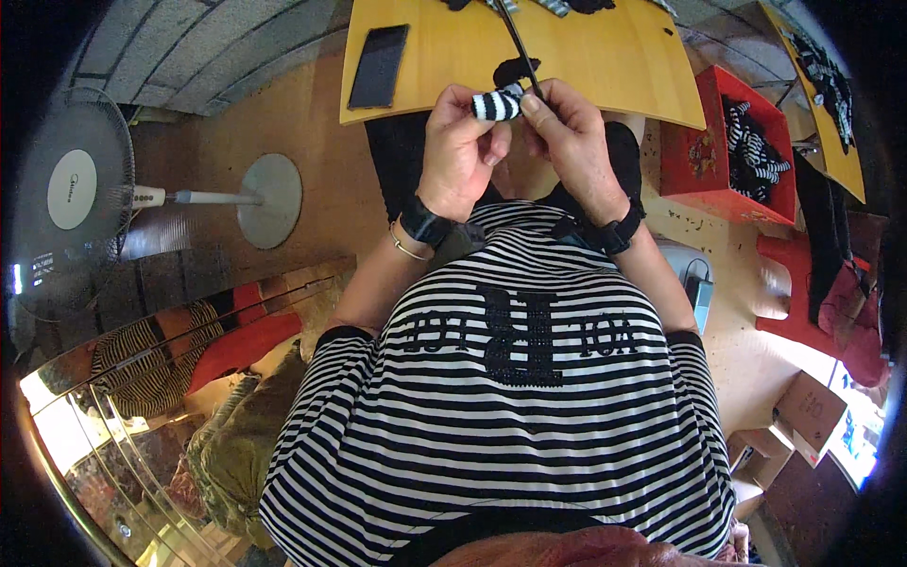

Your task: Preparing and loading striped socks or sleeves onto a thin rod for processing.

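A small black-and-white striped knit piece (495,105) is stretched between my hands just off the table's front edge. My left hand (455,156) is closed on its left end, thumb and fingers pinching the fabric. My right hand (573,142) pinches the other end, where the lower tip of a thin dark rod (516,40) reaches the fingers. Whether the right fingers also grip the rod cannot be made out. A black bit of fabric (515,71) lies right behind the knit piece.
On the wooden table (605,66) lies a dark phone (380,66) at the left, with knit scraps along the far edge. A red bin (690,156) of striped knit pieces (754,151) stands at the right. A fan (71,189) is at the left, cardboard boxes (811,411) at lower right.
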### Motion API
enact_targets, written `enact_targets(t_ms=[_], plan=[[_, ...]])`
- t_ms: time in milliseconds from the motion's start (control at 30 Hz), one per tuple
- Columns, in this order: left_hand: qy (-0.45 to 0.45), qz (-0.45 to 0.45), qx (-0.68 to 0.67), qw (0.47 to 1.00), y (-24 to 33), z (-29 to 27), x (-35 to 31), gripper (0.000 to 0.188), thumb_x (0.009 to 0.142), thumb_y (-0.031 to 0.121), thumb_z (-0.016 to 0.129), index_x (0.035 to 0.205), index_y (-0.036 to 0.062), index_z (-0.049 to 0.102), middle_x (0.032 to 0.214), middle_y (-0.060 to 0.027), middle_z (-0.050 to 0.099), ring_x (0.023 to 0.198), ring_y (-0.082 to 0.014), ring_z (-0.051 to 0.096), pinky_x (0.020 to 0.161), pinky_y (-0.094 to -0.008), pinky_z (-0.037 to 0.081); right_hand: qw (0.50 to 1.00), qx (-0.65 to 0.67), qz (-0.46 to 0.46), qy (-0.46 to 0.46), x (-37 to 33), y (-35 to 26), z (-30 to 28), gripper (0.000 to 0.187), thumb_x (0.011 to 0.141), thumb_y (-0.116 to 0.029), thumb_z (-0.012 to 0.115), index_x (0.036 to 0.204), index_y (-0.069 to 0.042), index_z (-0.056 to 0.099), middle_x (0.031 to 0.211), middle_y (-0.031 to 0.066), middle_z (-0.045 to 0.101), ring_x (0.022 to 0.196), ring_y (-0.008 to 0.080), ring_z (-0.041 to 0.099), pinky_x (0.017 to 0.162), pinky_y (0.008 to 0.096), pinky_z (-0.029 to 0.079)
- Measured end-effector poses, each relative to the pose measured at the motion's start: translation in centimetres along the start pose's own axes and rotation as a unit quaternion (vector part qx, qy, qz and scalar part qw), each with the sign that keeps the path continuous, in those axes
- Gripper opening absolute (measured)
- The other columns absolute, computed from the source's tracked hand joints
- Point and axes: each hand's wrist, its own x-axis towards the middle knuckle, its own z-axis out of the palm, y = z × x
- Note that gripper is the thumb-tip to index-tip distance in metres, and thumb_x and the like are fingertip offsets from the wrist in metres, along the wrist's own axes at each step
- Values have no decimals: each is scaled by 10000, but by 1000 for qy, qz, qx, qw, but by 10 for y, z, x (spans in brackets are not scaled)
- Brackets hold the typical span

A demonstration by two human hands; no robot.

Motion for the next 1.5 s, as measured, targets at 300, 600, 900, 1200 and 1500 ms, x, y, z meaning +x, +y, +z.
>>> enact_targets(t_ms=[300,600,900,1200,1500], plan=[[-98,-61,9,993,5,14,-16,88,903,82,559,943,74,481,681,-9,479,443,-91,375,424,-222,288,997,-24,-34,61,0,0,-2,160,937,-131,591,840,-4,594,692,-34,549,639,29,468,564,200,401],[27,43,155,987,4,18,-6,132,876,11,620,893,40,492,726,-74,608,513,-130,581,410,-204,387,987,-119,-52,96,1,22,-11,147,907,-122,612,859,17,604,690,18,575,656,74,489,598,249,432],[38,57,160,985,3,18,-9,130,869,-18,606,913,36,496,818,-108,630,563,-149,619,425,-207,428,969,-196,-107,106,4,22,-6,131,881,-109,625,876,18,591,676,126,594,606,158,537,591,307,468],[-40,-44,7,998,-3,4,-5,103,921,39,552,960,90,471,714,-62,547,449,-149,502,381,-260,369,981,-163,-72,78,9,22,-16,158,898,-129,623,857,17,579,630,49,524,577,100,480,528,277,415],[-43,-50,41,997,-2,15,-4,91,930,98,570,931,76,482,631,-70,551,461,-175,535,389,-268,366,995,46,55,71,7,16,-18,209,948,-215,583,929,-15,641,722,-16,590,535,44,495,453,200,387]])
